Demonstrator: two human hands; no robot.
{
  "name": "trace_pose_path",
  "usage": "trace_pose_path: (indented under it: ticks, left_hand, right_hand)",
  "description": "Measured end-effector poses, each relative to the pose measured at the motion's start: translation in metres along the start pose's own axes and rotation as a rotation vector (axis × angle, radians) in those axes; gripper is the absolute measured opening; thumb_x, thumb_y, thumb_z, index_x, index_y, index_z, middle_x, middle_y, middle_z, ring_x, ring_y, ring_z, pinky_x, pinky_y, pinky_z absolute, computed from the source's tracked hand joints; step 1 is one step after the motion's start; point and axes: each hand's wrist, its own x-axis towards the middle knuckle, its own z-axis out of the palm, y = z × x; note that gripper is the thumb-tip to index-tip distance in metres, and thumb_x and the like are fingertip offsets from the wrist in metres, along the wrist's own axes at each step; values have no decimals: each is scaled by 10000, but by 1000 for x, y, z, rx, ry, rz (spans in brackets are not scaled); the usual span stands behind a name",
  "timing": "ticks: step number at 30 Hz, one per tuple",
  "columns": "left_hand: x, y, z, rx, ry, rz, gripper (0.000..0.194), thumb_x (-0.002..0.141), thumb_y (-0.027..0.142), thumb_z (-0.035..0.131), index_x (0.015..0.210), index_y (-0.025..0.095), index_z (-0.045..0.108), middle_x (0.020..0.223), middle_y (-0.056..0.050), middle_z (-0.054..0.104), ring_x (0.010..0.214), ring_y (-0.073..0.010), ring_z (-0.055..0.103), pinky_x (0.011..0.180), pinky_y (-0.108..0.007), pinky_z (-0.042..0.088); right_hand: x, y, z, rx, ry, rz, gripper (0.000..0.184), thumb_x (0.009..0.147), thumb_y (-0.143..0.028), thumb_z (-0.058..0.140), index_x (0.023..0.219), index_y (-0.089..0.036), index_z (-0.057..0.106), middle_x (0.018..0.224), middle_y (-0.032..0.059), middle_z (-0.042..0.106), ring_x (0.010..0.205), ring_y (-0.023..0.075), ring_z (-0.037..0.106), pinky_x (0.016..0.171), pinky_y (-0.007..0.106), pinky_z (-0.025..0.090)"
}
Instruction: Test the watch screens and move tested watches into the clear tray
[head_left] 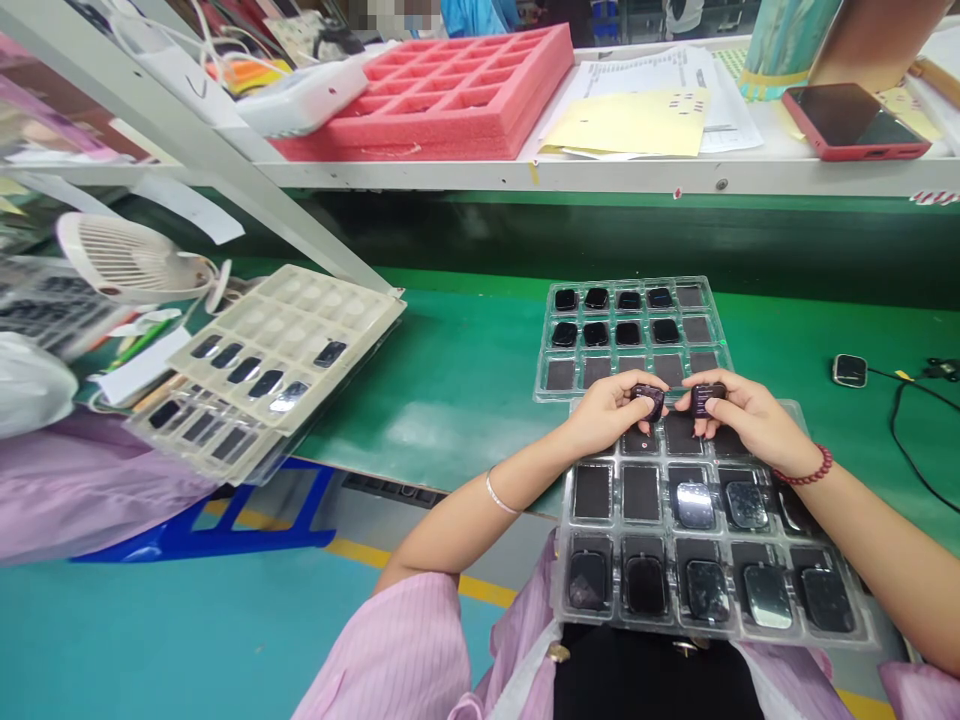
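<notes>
My left hand (604,415) pinches a small dark square watch-like module (648,401) between fingers and thumb. My right hand (750,415) grips a matching dark module (708,398), a short gap from the other. Both hands are above the far edge of a clear plastic tray (561,590), which rests against my lap and holds several glossy dark panels. Behind my hands, a second clear tray (637,284) lies on the green bench mat (457,400) with several small black squares in its upper rows. My hands hide part of both trays.
A beige tray (289,340) of dark pieces lies at left, beside a white fan (124,258). A loose dark module (850,370) with a black cable (900,435) sits at right. Above, a white shelf (600,175) carries a pink foam tray (450,95), papers and a red-cased phone (855,121).
</notes>
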Motion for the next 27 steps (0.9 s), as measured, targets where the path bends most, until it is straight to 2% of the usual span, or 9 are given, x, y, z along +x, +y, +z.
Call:
trace_pose_path:
  ticks: [8, 19, 24, 27]
  left_hand:
    - [0, 1, 1, -6, 3, -2, 201, 826, 197, 586, 1014, 128, 596, 793, -35, 675, 583, -65, 587, 518, -176, 459]
    - [0, 0, 0, -15, 4, -3, 215, 815, 209, 608, 1016, 131, 601, 793, -32, 678, 580, -65, 589, 514, -176, 458]
    - [0, -1, 1, -5, 6, -13, 218, 820, 201, 586, 1026, 130, 594, 802, -36, 674, 593, -76, 593, 573, -215, 502]
    - [-1, -3, 1, 27, 28, 14, 321, 769, 143, 611, 1089, 143, 584, 904, -58, 684, 675, -101, 622, 670, -267, 536]
  right_hand:
    - [0, -1, 0, -30, -10, -19, 217, 890, -264, 586, 1095, -198, 613, 946, 71, 730, 625, 154, 671, 577, 308, 584]
    - [0, 1, 0, -39, -11, -20, 210, 892, -268, 583, 1090, -203, 613, 944, 67, 730, 631, 156, 674, 583, 312, 587]
    - [0, 1, 0, -26, -15, -12, 227, 894, -245, 569, 1116, -205, 600, 977, 72, 724, 646, 154, 672, 596, 315, 585]
    - [0, 1, 0, -14, 2, -40, 319, 876, -238, 588, 1194, -224, 571, 1092, 96, 707, 745, 182, 693, 620, 336, 599]
